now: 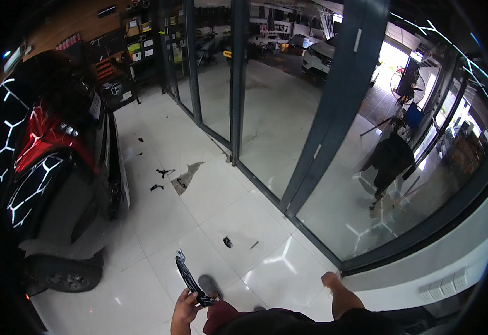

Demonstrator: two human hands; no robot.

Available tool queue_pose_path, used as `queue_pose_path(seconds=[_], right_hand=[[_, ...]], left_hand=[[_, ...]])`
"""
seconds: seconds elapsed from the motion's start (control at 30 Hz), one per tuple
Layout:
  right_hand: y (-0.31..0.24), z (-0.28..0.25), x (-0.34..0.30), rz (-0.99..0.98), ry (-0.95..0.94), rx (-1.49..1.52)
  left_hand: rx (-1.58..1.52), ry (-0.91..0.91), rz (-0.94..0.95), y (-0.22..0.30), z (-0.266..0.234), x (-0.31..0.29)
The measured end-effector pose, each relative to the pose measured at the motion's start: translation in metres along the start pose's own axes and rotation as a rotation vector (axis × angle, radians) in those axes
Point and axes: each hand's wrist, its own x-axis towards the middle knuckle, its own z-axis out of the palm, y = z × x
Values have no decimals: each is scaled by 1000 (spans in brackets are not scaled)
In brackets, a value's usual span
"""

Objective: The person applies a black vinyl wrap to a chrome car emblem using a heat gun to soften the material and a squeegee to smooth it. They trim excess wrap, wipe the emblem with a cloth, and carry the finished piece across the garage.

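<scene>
- Floor (160,223): glossy white tiles, catching bright ceiling glare; dark scraps lying scattered, one small black scrap (227,242) sitting just ahead of the person.
- Room: a vehicle workshop; a car (59,167) in black wrap with red and white honeycomb lines standing at the left; a glass partition (288,123) in dark frames running diagonally; shelving (138,50) with boxes standing against the far wall; a white car (317,56) parking beyond the glass.
- Hard to make out: a dark figure showing in the glass at right, whether reflection or person is unclear; the car's front wheel (65,273) being cut by shadow.
- Left hand (185,310): closing around the lower end of a black patterned film strip (191,279).
- Film strip: its long axis running from the hand up and leftward, free end pointing away from the person, hanging above the tiles.
- Right hand (330,279): reaching out near the partition's lower frame; fingers too blurred, grip cannot be told.
</scene>
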Motion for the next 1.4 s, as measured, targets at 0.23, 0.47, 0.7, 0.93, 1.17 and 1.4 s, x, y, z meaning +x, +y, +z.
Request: queue_pose_path(seconds=[0.23,0.47,0.7,0.93,1.17,1.4], right_hand=[[-255,-151,86,-425,-420,182],[-375,-431,224,-237,151,835],[-402,-473,406,-389,111,534],[-457,-666,606,-427,113,535],[-434,-1179,703,-258,1458,865],[-308,-1364,772,701,2110,246]], left_hand=[[49,103,39,155,-15,140],[377,108,212,402,59,278],[602,113,364,513,121,456],[567,281,328,615,153,571],[816,362,433,733,127,723],[1426,-37,370,860,237,916]])
